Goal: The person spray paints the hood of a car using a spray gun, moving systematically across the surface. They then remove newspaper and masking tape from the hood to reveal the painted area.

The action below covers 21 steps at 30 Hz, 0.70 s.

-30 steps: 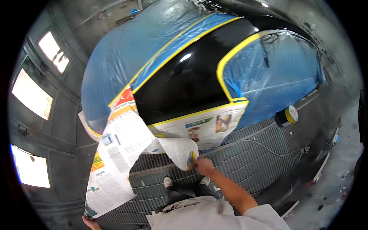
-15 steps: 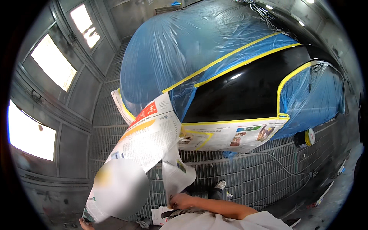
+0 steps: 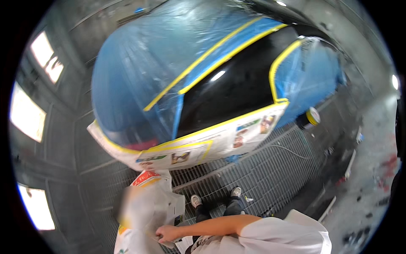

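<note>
My right hand (image 3: 168, 233) is closed, its fingers on the edge of a large loose newspaper sheet (image 3: 175, 203). That sheet hangs low on the left, beside my legs, and part of it is smeared. My left hand is out of view. Beyond stands a car with a bare black panel (image 3: 228, 91), framed by yellow masking tape (image 3: 228, 123). Blue plastic film (image 3: 127, 76) covers the areas around the panel. More newspaper (image 3: 220, 148) is taped along its lower edge.
Metal floor grating (image 3: 279, 156) lies under my shoes (image 3: 196, 200). To the right stands a dark can with a yellow-and-white end (image 3: 312, 116), near a pale hose (image 3: 292, 151). Grey walls with bright windows (image 3: 27, 111) rise on the left.
The loose newspaper has come away from the car's side toward me, uncovering the taped paper behind it. My right hand has moved left in the picture. My left hand has left the view.
</note>
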{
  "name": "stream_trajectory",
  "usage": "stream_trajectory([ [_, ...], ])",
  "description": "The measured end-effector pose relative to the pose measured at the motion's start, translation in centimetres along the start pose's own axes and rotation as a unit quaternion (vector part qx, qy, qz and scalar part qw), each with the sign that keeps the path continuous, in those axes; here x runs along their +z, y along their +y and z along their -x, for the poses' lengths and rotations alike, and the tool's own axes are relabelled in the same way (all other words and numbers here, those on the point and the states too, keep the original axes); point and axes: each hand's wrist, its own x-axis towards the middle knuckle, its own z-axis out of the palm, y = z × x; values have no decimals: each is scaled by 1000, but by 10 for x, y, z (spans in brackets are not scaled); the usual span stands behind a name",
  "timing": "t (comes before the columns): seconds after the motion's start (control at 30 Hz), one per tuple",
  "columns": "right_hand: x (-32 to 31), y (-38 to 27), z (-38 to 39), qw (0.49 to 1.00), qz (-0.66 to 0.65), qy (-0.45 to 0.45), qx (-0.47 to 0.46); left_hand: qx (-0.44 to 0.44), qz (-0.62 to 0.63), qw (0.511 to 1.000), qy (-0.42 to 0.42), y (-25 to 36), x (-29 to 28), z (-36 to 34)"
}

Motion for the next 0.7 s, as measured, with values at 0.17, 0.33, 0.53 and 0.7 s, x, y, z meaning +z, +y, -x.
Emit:
stream_trajectory([
  [0.17, -2, -18, -34, 997, -79, -15, -2, -86, -18, 934, -347, 60, 166, 87],
  [0.33, 23, -43, -32, 899, -398, -152, -105, -168, -20, 844, -508, 99, 265, 142],
  [0.53, 18, 31, -45, 954, -173, -231, 79, -164, -54, 790, -588, 27, 287, 132],
  [0.7, -11, 65, -3, 972, -214, -60, 79, -88, -186, 800, -564, -33, 295, 109],
])
